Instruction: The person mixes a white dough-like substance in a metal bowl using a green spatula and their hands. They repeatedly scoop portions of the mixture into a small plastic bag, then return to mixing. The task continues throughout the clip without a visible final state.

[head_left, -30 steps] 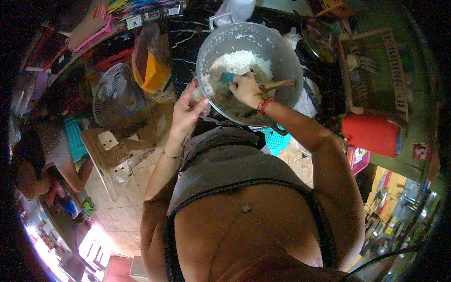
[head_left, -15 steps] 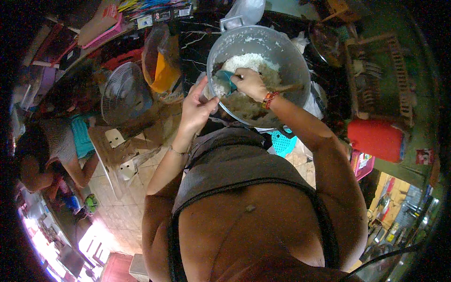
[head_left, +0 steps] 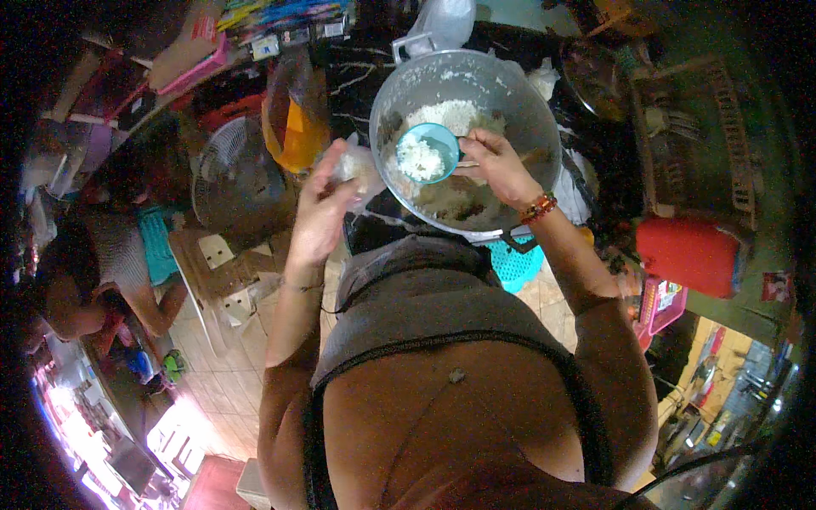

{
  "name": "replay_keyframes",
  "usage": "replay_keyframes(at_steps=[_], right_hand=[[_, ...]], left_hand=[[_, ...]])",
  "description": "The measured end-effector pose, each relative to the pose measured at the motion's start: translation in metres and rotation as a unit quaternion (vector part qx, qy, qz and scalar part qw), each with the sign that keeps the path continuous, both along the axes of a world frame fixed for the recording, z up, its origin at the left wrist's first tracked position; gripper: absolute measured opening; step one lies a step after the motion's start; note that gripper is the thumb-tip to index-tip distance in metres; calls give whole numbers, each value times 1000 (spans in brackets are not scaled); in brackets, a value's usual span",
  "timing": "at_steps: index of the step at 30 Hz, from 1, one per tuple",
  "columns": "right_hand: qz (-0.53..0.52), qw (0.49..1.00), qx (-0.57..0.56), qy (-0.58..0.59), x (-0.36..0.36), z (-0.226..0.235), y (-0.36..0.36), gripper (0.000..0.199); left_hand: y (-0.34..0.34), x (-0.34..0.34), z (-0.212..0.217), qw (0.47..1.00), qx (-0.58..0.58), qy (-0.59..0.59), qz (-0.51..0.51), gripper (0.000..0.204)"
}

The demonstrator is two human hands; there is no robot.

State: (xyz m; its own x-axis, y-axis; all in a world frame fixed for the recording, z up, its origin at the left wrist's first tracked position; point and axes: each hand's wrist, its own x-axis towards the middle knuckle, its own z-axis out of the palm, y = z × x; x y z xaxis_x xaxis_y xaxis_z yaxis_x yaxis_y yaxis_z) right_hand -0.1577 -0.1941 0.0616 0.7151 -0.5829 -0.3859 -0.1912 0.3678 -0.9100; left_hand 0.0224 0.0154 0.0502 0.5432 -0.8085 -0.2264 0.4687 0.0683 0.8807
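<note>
Since the earlier frame your right hand (head_left: 493,161) has lifted the small round turquoise plastic scoop cup (head_left: 427,153) up out of the rice, and it now sits level over the left half of the large round grey metal pot (head_left: 467,140), heaped with white cooked rice. Your left hand (head_left: 327,208) has come off the pot rim and now closes around a thin clear plastic bag (head_left: 359,167) with some rice in it, just beside the pot's left edge.

Handling, as a guess: the cup looks light and stiff; hold it by the rim or short handle on its right side, as your right fingers do now, clamped on it. The rice looks soft, clumpy and sticky, so it likely drops in lumps; keep the cup level. The bag is limp and slippery; pinch it at the mouth to keep it open.

Looks: a white rice mound at the pot's back, browner patches toward the front. A pale stick, probably a wooden spoon handle, shows past your right hand; I cannot tell what it is.
</note>
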Motion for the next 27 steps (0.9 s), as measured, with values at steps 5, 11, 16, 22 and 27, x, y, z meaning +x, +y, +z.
replay_keyframes(at_steps=[5, 11, 16, 22, 27], right_hand=[[-93, 985, -145, 16, 2, 41, -12, 20], [41, 965, -144, -216, 25, 117, -33, 24], [168, 947, -266, -63, 78, 163, -27, 35], [375, 618, -664, 192, 117, 189, -44, 46], [386, 584, -673, 240, 122, 197, -39, 49]], left_hand=[[-3, 38, 77, 998, -32, 6, -53, 62], [-27, 64, 149, 972, -53, -128, -188, 69], [-40, 48, 168, 952, -110, -142, -247, 74], [-63, 12, 123, 967, -160, -105, -170, 79], [-66, -6, 117, 974, -180, 14, -140, 76]])
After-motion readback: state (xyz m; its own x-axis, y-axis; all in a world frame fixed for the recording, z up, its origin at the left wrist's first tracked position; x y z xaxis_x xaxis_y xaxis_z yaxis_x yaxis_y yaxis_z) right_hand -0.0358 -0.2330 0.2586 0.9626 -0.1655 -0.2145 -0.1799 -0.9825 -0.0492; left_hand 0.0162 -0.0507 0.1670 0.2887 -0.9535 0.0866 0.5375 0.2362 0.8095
